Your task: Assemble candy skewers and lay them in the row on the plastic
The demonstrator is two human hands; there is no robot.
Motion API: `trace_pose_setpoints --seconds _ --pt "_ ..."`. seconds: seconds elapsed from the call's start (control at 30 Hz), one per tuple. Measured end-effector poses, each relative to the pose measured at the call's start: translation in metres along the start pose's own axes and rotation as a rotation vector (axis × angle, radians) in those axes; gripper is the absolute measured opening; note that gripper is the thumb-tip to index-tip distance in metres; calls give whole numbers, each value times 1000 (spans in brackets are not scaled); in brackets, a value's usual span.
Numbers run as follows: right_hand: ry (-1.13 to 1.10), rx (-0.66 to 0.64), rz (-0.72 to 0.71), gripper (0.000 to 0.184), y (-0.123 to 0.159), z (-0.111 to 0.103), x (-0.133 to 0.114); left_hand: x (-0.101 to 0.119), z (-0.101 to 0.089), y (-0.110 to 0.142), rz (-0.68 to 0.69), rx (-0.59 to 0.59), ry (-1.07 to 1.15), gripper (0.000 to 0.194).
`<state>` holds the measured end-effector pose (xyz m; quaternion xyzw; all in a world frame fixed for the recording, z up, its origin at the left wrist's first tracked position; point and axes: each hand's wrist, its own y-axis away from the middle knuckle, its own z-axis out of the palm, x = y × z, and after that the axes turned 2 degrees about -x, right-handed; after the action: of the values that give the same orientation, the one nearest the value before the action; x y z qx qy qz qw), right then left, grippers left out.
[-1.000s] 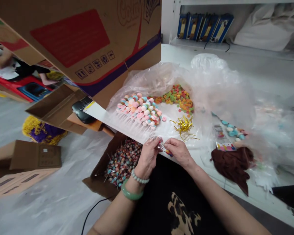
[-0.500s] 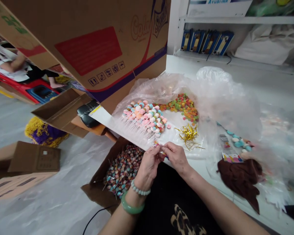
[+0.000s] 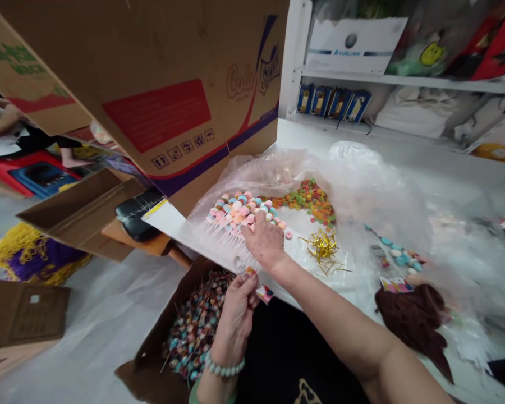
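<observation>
My left hand (image 3: 238,303) is closed on a small clear printed bag (image 3: 264,293), with something orange and yellow at its upper end by my fingertips. My right hand (image 3: 265,241) lies over the near right side of a pile of candy sticks (image 3: 225,213), round pink, white, blue and brown pieces on white sticks. Its thumb and forefinger are apart among the candies; the other fingers are partly hidden. Gold twist ties (image 3: 323,244) lie right of that hand. Behind them are orange and green ring candies (image 3: 313,202). All three piles rest on a clear plastic sheet (image 3: 349,252).
Below the table edge stands an open carton (image 3: 145,359) full of wrapped candy sticks (image 3: 197,320). A big cardboard box (image 3: 185,84) rises at back left. At right lie a brown cloth (image 3: 412,320) and crumpled plastic (image 3: 458,252). Another person (image 3: 8,129) sits at far left.
My right hand has left the small bag and moved forward and left onto the candy sticks. My left hand keeps the bag, slightly lower and further left. The view has tilted up.
</observation>
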<state>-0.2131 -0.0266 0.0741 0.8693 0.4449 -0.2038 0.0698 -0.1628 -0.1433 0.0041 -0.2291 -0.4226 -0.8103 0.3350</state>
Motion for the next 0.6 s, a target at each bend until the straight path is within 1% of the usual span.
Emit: trace_pose_setpoints --seconds 0.07,0.17,0.23,0.3,0.37,0.4,0.47,0.5,0.6 --pt "-47 -19 51 29 -3 5 -1 2 0 1 -33 -25 -25 52" --pt "-206 -20 148 22 -6 10 6 4 -1 3 -55 -44 -64 55" --pt "-319 30 183 17 -5 14 15 5 0 4 -56 -61 -73 55" --pt "-435 114 183 13 -2 16 26 5 1 5 -65 -84 -67 52" --pt "-598 179 181 11 4 17 37 7 3 8 -69 -102 -56 47" --pt "-699 191 185 11 7 15 44 8 4 9 -69 -111 -56 45" --pt "-921 165 196 16 17 8 59 8 5 11 -63 -130 -69 40" --pt "-1025 131 201 20 23 3 68 7 6 11 -55 -141 -83 38" --pt "-1247 -15 264 31 44 -18 100 4 9 11 -7 -163 -133 32"
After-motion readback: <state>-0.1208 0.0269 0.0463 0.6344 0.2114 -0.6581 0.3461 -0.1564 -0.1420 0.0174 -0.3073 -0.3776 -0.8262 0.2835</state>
